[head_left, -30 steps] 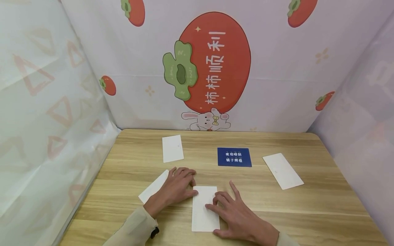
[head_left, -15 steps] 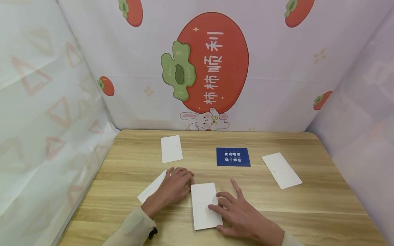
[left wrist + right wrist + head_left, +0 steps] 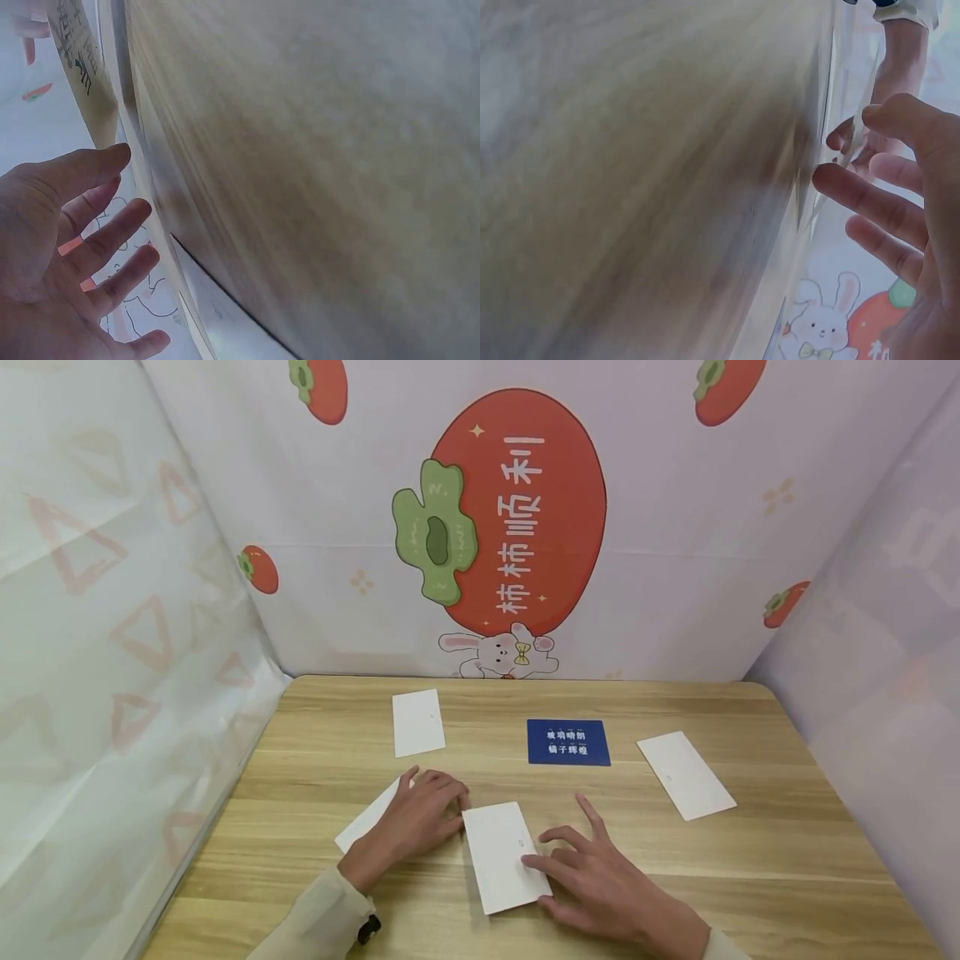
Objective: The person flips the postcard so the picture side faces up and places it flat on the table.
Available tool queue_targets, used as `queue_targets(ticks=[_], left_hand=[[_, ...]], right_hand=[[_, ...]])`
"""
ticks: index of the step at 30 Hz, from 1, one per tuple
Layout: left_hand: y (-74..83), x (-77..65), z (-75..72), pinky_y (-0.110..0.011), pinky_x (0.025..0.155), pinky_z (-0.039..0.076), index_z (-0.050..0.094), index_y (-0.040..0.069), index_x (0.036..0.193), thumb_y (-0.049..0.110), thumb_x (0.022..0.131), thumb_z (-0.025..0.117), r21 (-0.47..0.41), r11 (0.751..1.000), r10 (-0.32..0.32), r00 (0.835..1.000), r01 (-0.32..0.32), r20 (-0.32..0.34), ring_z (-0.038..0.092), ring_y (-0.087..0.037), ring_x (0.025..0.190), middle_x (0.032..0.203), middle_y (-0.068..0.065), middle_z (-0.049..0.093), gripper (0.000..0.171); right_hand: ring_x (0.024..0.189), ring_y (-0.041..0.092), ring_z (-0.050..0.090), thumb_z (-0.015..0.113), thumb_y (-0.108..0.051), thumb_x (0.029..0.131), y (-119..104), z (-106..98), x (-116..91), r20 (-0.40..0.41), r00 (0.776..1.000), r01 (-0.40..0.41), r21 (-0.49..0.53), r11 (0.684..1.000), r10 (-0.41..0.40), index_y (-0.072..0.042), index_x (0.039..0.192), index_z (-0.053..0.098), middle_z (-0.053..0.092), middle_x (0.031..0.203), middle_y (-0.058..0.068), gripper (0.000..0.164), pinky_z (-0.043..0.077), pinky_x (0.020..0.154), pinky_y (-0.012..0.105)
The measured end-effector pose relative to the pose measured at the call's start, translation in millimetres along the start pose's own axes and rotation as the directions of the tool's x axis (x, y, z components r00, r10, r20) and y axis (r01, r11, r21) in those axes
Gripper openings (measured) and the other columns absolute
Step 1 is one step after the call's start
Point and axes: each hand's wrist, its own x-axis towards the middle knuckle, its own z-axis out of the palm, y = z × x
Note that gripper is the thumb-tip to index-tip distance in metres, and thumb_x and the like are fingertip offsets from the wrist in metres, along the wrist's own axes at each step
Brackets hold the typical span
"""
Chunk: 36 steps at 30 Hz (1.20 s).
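Newly askew, raised: centre white card (image 3: 498,856) | right hand (image 3: 603,885): pinching it | left hand (image 3: 416,818): fingers relaxed, empty | handling apparently one-handed

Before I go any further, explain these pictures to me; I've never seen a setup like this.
There is no machine: these are a person's bare left hand and right hand. The head picture comes from a camera worn on the head, looking forward and down; the other two come from cameras on the wrists. On the wooden table lie a blue card with white writing and three white cards, one partly hidden by the left hand. The right hand holds the fourth white card, raised at an angle. The left hand is beside that card's corner; whether it touches is unclear.
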Motion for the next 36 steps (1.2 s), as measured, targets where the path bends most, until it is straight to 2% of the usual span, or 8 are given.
queue_targets(ticks=[4,8,12,18,19,26,30,36], left_hand=[[-1.6,0.7,-2.7,-0.077,0.121,0.033,0.071,0.029,0.103,0.025,0.096,0.085,0.015,1.000,-0.003,1.000,0.003,-0.010,0.064,-0.024,0.129,0.122,0.010,0.077,0.016],[-2.5,1.4,-3.9,-0.077,0.122,0.033,0.071,0.029,0.103,0.025,0.096,0.085,0.025,1.000,0.003,1.000,-0.003,-0.009,0.064,-0.023,0.129,0.123,0.011,0.076,0.016],[-3.0,1.1,-3.9,-0.077,0.120,0.034,0.071,0.028,0.103,0.025,0.096,0.084,0.030,0.999,0.019,1.000,-0.018,-0.022,0.064,-0.022,0.128,0.123,0.010,0.077,0.015],[-4.9,3.8,-6.2,-0.074,0.120,0.038,0.072,0.022,0.103,0.026,0.096,0.085,-0.031,0.996,0.076,0.995,-0.078,-0.057,0.066,-0.023,0.126,0.125,0.007,0.078,0.015],[-5.5,4.1,-6.8,-0.072,0.120,0.038,0.072,0.022,0.104,0.026,0.096,0.085,-0.043,0.995,0.091,0.994,-0.094,-0.067,0.067,-0.023,0.126,0.124,0.007,0.078,0.016],[-6.5,4.2,-10.7,-0.060,0.113,0.048,0.071,0.023,0.105,0.025,0.095,0.087,-0.100,0.975,0.182,0.972,-0.198,-0.149,0.068,-0.019,0.120,0.118,0.010,0.079,0.019],[-6.0,4.1,-12.3,-0.057,0.109,0.050,0.070,0.023,0.102,0.025,0.095,0.087,-0.113,0.967,0.206,0.962,-0.229,-0.181,0.069,-0.017,0.117,0.116,0.012,0.080,0.018],[-3.4,4.2,-15.2,-0.060,0.113,0.049,0.072,0.020,0.102,0.023,0.093,0.089,-0.107,0.957,0.237,0.942,-0.268,-0.240,0.071,-0.016,0.109,0.106,0.011,0.081,0.019]], right_hand=[[0.121,0.014,0.067,0.091,-0.038,0.082,2.9,-1.5,-1.0,-0.014,0.999,-0.048,0.051,0.998,0.049,-0.025,0.130,0.076,0.078,0.094,-0.016,0.052,0.012,0.129,0.069],[0.119,0.014,0.068,0.091,-0.038,0.083,4.5,-3.0,-0.9,-0.014,0.998,-0.061,0.059,0.996,0.062,-0.026,0.130,0.076,0.079,0.096,-0.016,0.051,0.006,0.134,0.064],[0.118,0.014,0.069,0.089,-0.036,0.084,5.3,-2.9,-1.7,-0.023,0.998,-0.055,0.067,0.996,0.056,-0.025,0.124,0.077,0.080,0.099,-0.016,0.043,0.009,0.132,0.066],[0.118,0.015,0.069,0.083,-0.032,0.089,10.0,-4.7,-7.2,-0.034,0.998,-0.044,0.100,0.994,0.047,-0.025,0.122,0.077,0.080,0.103,-0.016,0.034,0.002,0.136,0.062],[0.118,0.015,0.069,0.083,-0.032,0.090,10.9,-4.9,-8.3,-0.035,0.998,-0.040,0.104,0.994,0.044,-0.025,0.122,0.077,0.080,0.104,-0.017,0.033,-0.001,0.137,0.060],[0.121,0.017,0.070,0.078,-0.032,0.095,16.2,-2.7,-15.7,-0.070,0.997,-0.021,0.117,0.993,0.029,-0.026,0.120,0.078,0.079,0.106,-0.018,0.026,-0.001,0.136,0.060],[0.122,0.018,0.070,0.068,-0.033,0.103,19.1,-1.5,-19.0,-0.086,0.996,-0.019,0.111,0.994,0.029,-0.025,0.119,0.078,0.078,0.107,-0.017,0.021,0.001,0.136,0.062],[0.120,0.018,0.070,0.050,-0.038,0.113,20.5,-0.7,-20.0,-0.103,0.994,-0.031,0.119,0.992,0.043,-0.025,0.116,0.078,0.078,0.107,-0.018,0.032,0.000,0.137,0.060]])
